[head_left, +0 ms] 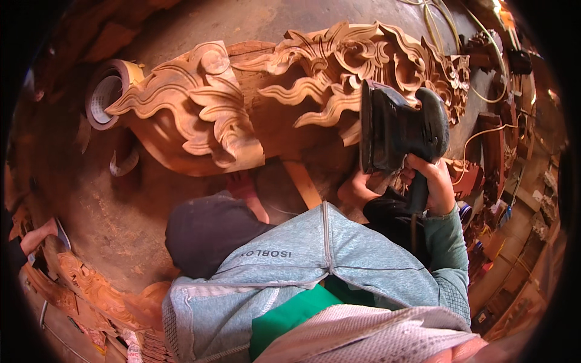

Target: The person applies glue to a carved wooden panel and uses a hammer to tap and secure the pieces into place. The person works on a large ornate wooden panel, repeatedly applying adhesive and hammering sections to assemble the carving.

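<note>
Electric sander (399, 133): one, dark, beside the right carving; its flat pad faces left, and its long axis runs nearly up and down in my view.
Right hand (433, 181): I grip the sander with closed fingers.
Left hand: outside my view, so I cannot tell its state.
Leaf-scroll carvings: two main sections, left (209, 109) and right (363, 51), in brown wood.
Roll (109, 97): one, at the left end.
Floor (97, 206): brownish, worn.
Workshop: wood pieces (493, 148) crowd the right side; another person's foot (45, 233) shows at left.

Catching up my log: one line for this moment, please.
right hand: grips black sander; left hand: out of view; carved wood: ahead, contact unclear
</note>
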A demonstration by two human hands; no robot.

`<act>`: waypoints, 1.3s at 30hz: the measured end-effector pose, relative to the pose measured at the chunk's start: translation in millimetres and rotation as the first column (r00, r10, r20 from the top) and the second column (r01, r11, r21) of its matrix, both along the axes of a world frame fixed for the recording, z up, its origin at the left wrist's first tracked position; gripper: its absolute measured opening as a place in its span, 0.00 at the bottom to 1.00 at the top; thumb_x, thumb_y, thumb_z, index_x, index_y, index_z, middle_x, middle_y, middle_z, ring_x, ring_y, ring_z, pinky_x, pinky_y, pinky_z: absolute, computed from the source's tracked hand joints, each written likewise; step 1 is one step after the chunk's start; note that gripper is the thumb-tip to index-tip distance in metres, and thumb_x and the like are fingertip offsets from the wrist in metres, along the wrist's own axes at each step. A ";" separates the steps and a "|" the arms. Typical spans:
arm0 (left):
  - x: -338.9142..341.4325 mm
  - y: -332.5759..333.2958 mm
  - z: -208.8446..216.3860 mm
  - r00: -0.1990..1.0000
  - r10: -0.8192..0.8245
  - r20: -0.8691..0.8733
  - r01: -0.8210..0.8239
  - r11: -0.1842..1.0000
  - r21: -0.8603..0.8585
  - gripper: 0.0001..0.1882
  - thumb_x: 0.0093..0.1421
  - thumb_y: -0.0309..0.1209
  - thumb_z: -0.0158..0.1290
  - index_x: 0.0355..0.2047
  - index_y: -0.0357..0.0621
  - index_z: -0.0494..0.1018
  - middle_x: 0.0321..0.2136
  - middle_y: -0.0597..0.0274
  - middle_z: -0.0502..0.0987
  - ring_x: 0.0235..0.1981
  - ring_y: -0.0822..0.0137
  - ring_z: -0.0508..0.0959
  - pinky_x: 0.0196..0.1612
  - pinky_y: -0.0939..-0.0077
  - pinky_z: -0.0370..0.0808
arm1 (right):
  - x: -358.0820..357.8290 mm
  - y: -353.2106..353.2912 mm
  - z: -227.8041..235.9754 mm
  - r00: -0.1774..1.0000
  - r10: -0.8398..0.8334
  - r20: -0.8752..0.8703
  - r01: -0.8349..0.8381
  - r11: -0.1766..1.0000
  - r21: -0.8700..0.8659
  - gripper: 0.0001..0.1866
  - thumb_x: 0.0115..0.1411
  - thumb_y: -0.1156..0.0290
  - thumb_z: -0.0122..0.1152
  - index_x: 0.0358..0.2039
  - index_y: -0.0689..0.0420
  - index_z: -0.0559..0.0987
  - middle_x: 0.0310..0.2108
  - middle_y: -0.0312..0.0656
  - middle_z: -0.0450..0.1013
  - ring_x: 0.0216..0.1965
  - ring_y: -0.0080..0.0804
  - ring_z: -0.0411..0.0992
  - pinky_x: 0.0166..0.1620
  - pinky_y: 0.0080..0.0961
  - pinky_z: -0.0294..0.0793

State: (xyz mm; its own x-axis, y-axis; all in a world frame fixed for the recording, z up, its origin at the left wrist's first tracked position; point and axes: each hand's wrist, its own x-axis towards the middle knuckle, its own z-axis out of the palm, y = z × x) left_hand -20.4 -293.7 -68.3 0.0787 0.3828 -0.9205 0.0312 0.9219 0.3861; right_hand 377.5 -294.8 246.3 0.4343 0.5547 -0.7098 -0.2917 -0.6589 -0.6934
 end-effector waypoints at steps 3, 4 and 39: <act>9.6 -2.7 -7.1 1.000 0.015 -0.008 -0.015 0.999 -0.032 0.20 0.72 0.40 0.44 0.56 0.40 0.71 0.46 0.60 0.77 0.43 0.70 0.75 0.45 0.75 0.73 | 7.1 27.2 -2.4 0.997 0.002 0.077 -0.002 1.000 -0.006 0.08 0.58 0.72 0.64 0.33 0.60 0.74 0.23 0.36 0.69 0.24 0.24 0.69 0.26 0.21 0.68; 10.7 -6.4 -5.8 1.000 0.018 -0.017 -0.019 0.999 -0.049 0.20 0.71 0.40 0.45 0.56 0.40 0.71 0.46 0.60 0.77 0.43 0.70 0.75 0.44 0.75 0.73 | 12.6 37.0 -3.6 0.996 0.046 0.080 -0.047 0.999 0.008 0.07 0.58 0.73 0.64 0.33 0.60 0.74 0.24 0.36 0.70 0.25 0.23 0.69 0.26 0.21 0.69; -63.8 50.8 161.9 0.893 -0.204 -0.400 0.315 0.920 0.234 0.20 0.68 0.39 0.51 0.57 0.45 0.72 0.40 0.66 0.79 0.34 0.77 0.76 0.33 0.83 0.75 | 115.6 229.1 -138.0 0.757 0.231 0.611 -0.509 0.795 0.330 0.14 0.52 0.67 0.74 0.34 0.59 0.79 0.20 0.36 0.74 0.18 0.21 0.71 0.21 0.21 0.71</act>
State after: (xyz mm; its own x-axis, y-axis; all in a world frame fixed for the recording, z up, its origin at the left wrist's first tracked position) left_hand -84.2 -243.0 93.6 -0.1040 0.6447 -0.7573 0.4422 0.7120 0.5455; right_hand 493.2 -65.7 108.3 0.3365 0.9396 -0.0620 0.3985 -0.2018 -0.8947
